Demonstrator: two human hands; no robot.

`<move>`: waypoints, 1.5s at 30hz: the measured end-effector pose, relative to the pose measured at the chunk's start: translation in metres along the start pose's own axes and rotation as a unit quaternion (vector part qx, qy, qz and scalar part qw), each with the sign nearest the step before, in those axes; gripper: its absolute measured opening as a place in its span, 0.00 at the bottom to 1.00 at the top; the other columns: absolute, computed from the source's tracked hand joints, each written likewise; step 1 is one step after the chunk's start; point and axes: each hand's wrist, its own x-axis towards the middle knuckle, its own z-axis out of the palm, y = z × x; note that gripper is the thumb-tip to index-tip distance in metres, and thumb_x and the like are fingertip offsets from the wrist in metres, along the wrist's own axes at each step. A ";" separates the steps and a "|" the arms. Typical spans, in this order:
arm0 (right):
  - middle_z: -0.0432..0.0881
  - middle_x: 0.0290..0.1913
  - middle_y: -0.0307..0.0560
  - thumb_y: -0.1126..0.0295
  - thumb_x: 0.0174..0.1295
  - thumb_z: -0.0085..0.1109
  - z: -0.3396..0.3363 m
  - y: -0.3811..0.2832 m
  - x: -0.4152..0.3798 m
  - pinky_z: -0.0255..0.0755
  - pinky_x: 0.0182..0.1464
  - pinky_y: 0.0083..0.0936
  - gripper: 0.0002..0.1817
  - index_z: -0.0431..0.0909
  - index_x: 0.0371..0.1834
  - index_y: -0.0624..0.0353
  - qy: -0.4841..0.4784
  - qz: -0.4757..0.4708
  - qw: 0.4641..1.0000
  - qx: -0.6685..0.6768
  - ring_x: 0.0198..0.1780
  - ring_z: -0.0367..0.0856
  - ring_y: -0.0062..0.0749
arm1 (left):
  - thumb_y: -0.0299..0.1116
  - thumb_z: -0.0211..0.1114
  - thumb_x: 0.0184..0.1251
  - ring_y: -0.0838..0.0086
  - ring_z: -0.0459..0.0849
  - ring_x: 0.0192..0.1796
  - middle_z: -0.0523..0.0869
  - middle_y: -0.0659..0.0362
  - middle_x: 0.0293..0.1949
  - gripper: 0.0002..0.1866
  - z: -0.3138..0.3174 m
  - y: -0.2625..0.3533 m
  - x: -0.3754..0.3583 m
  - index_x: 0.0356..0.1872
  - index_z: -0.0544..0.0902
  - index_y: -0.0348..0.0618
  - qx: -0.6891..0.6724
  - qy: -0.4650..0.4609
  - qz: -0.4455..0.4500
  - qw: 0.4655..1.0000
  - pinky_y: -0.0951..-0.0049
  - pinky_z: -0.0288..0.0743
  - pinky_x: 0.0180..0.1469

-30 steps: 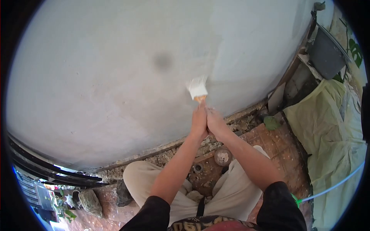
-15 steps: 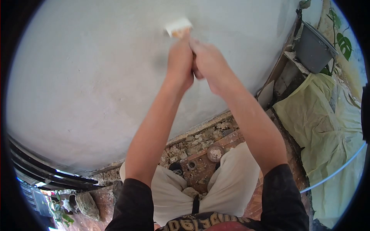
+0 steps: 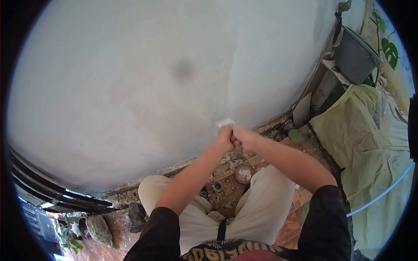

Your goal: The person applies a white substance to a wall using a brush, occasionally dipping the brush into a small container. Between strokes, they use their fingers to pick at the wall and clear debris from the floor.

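My left hand and my right hand are closed together around the handle of a paintbrush, held low in front of the wall. The brush's wide white head shows just beyond my fingers, right at the surface of the whitish wall. Most of the handle is hidden inside my hands. A slightly darker, greyish band runs down the wall above the brush. Both arms reach forward over my knees.
Rubble lines the wall's foot. A small round bowl with pale bits stands on the tiled floor between my legs. At right are a grey tub and a draped yellowish sheet. Black slats and a rock lie left.
Both hands have swept the brush down the wall and a little to the right, from high up to near its foot. The grip is kept.
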 end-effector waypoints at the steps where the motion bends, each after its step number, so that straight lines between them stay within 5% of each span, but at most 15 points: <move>1: 0.61 0.13 0.38 0.61 0.64 0.38 0.005 -0.026 -0.013 0.44 0.15 0.27 0.18 0.63 0.15 0.52 0.026 -0.070 0.997 -0.004 0.12 0.54 0.24 | 0.35 0.48 0.66 0.72 0.74 0.19 0.74 0.60 0.20 0.06 0.043 0.022 -0.018 0.31 0.71 0.48 0.014 0.076 0.088 0.993 0.67 0.61 0.15; 5: 0.63 0.13 0.37 0.58 0.69 0.39 0.032 -0.136 -0.073 0.47 0.16 0.28 0.22 0.68 0.18 0.56 0.004 -0.315 0.949 -0.002 0.13 0.56 0.24 | 0.41 0.46 0.71 0.73 0.72 0.19 0.72 0.61 0.21 0.13 0.136 0.121 -0.081 0.29 0.70 0.47 0.122 -0.034 0.279 0.952 0.70 0.60 0.14; 9: 0.79 0.30 0.53 0.59 0.69 0.40 0.059 -0.178 -0.132 0.67 0.38 0.30 0.22 0.76 0.34 0.70 0.066 -0.602 0.794 -0.061 0.35 0.75 0.35 | 0.45 0.44 0.73 0.75 0.71 0.23 0.74 0.59 0.23 0.20 0.194 0.164 -0.135 0.31 0.73 0.37 0.200 -0.036 0.522 0.828 0.70 0.66 0.21; 12: 0.80 0.40 0.59 0.58 0.70 0.39 0.069 -0.179 -0.114 0.66 0.49 0.32 0.23 0.76 0.42 0.71 0.029 -0.537 0.843 -0.009 0.44 0.75 0.43 | 0.48 0.44 0.73 0.73 0.73 0.28 0.77 0.55 0.26 0.24 0.186 0.170 -0.137 0.33 0.73 0.32 0.224 -0.069 0.502 0.832 0.69 0.69 0.25; 16: 0.79 0.44 0.61 0.57 0.71 0.37 0.062 -0.094 -0.027 0.65 0.53 0.33 0.24 0.74 0.47 0.71 0.106 -0.465 0.877 -0.067 0.46 0.75 0.46 | 0.52 0.43 0.72 0.61 0.78 0.39 0.80 0.44 0.36 0.30 0.086 0.126 -0.064 0.45 0.75 0.27 0.397 0.153 0.419 0.802 0.63 0.72 0.42; 17: 0.79 0.33 0.53 0.55 0.71 0.37 0.058 -0.068 -0.026 0.69 0.41 0.33 0.24 0.75 0.44 0.68 0.078 -0.425 0.900 -0.054 0.36 0.76 0.37 | 0.53 0.43 0.72 0.60 0.78 0.44 0.81 0.43 0.37 0.31 0.069 0.100 -0.058 0.50 0.74 0.27 0.330 0.159 0.366 0.856 0.62 0.70 0.48; 19: 0.71 0.20 0.42 0.54 0.71 0.37 0.048 -0.023 -0.025 0.62 0.23 0.29 0.22 0.75 0.34 0.60 0.035 -0.207 0.978 0.018 0.20 0.67 0.28 | 0.51 0.46 0.72 0.67 0.77 0.34 0.79 0.50 0.30 0.27 0.032 0.047 -0.040 0.42 0.75 0.30 0.197 0.148 0.261 0.933 0.64 0.70 0.34; 23: 0.63 0.16 0.32 0.58 0.69 0.39 0.021 -0.012 -0.005 0.47 0.18 0.22 0.18 0.69 0.22 0.50 -0.018 -0.034 0.998 0.058 0.15 0.55 0.19 | 0.47 0.54 0.70 0.76 0.73 0.24 0.74 0.62 0.23 0.15 0.023 0.027 -0.030 0.34 0.74 0.45 0.088 0.095 0.134 0.983 0.71 0.63 0.23; 27: 0.63 0.15 0.35 0.56 0.70 0.38 0.028 -0.104 -0.058 0.49 0.18 0.26 0.21 0.68 0.21 0.55 -0.005 -0.278 0.961 0.000 0.15 0.56 0.21 | 0.45 0.47 0.72 0.76 0.67 0.18 0.68 0.61 0.16 0.20 0.110 0.101 -0.062 0.25 0.72 0.41 0.115 0.027 0.298 0.947 0.70 0.56 0.17; 34: 0.74 0.33 0.46 0.58 0.72 0.35 0.064 -0.176 -0.113 0.67 0.35 0.25 0.21 0.73 0.38 0.65 -0.013 -0.586 0.809 0.053 0.35 0.70 0.24 | 0.46 0.47 0.72 0.68 0.78 0.31 0.80 0.51 0.27 0.24 0.193 0.166 -0.135 0.34 0.75 0.29 0.257 -0.065 0.550 0.792 0.65 0.71 0.33; 36: 0.74 0.41 0.51 0.59 0.73 0.33 0.062 -0.150 -0.079 0.67 0.47 0.25 0.22 0.72 0.45 0.67 0.036 -0.431 0.900 0.053 0.44 0.71 0.27 | 0.48 0.46 0.72 0.62 0.79 0.34 0.80 0.48 0.29 0.26 0.154 0.158 -0.098 0.37 0.76 0.28 0.313 0.055 0.479 0.818 0.63 0.72 0.38; 38: 0.74 0.40 0.54 0.57 0.73 0.33 0.047 -0.094 -0.027 0.67 0.47 0.25 0.22 0.72 0.46 0.66 0.078 -0.433 0.896 -0.064 0.44 0.72 0.31 | 0.50 0.45 0.72 0.59 0.80 0.37 0.81 0.46 0.33 0.28 0.103 0.124 -0.071 0.41 0.75 0.27 0.444 0.146 0.434 0.770 0.62 0.72 0.40; 41: 0.67 0.19 0.43 0.50 0.71 0.35 0.031 -0.012 -0.015 0.56 0.19 0.29 0.25 0.70 0.29 0.59 0.012 -0.147 0.989 -0.001 0.18 0.64 0.29 | 0.52 0.45 0.72 0.67 0.78 0.38 0.78 0.51 0.31 0.26 0.038 0.034 -0.044 0.54 0.70 0.36 0.154 0.133 0.186 0.961 0.63 0.73 0.37; 42: 0.64 0.15 0.40 0.49 0.71 0.35 0.021 0.008 -0.009 0.51 0.17 0.28 0.26 0.69 0.23 0.56 -0.023 -0.026 0.999 0.018 0.15 0.59 0.26 | 0.50 0.52 0.70 0.76 0.75 0.29 0.76 0.60 0.27 0.17 0.008 0.004 -0.034 0.37 0.74 0.45 0.097 0.134 0.112 0.980 0.70 0.67 0.27; 45: 0.61 0.13 0.37 0.48 0.71 0.35 -0.002 0.035 0.022 0.47 0.16 0.26 0.26 0.65 0.18 0.52 -0.080 0.039 0.996 0.029 0.14 0.56 0.24 | 0.49 0.52 0.70 0.77 0.74 0.27 0.75 0.62 0.25 0.15 -0.017 -0.021 -0.021 0.36 0.73 0.48 0.073 0.076 0.048 0.993 0.72 0.66 0.25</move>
